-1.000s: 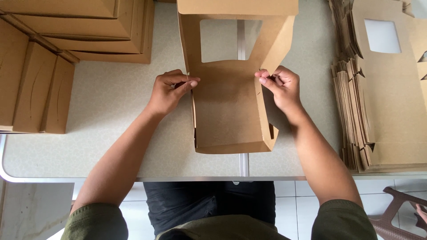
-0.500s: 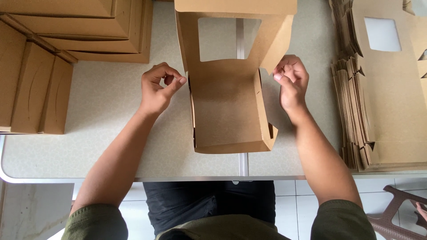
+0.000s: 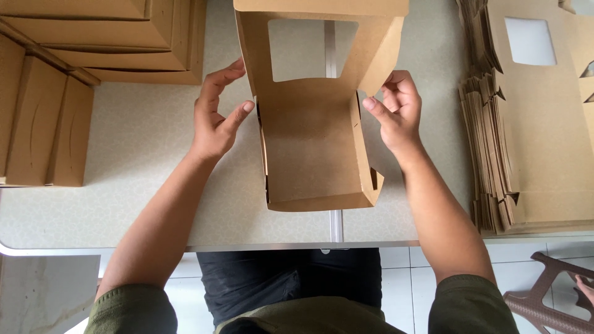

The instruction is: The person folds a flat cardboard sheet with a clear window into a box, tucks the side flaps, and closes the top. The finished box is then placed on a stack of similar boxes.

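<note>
Since the earlier frame both hands have been shifted toward 12 o'clock, up the sides of the box, and the curled fingers have been opened. The left hand (image 3: 216, 117) is held just beside the left wall, fingers spread and thumb extended toward the cardboard; contact cannot be confirmed, and nothing is gripped. The right hand (image 3: 396, 108) is loosely curled at the right wall, thumb tip at or against the edge; a firm grip cannot be told. The box (image 3: 312, 142), brown cardboard and partly folded, is seen at table centre, its windowed lid (image 3: 315, 37) raised at 12 o'clock. The box holds nothing; only its bare floor is visible. The material is judged light, thin and fairly stiff along panels but easily creased at scored folds, so hold is best taken at the side walls near the corners, not on the window cut-out. On the table (image 3: 142, 154), a stack of flat blanks (image 3: 526, 124) is noted at 3 o'clock and finished boxes (image 3: 93, 37) at 10 o'clock, closed, contents not visible. A plastic stool (image 3: 550, 291) is noted at 5 o'clock.
</note>
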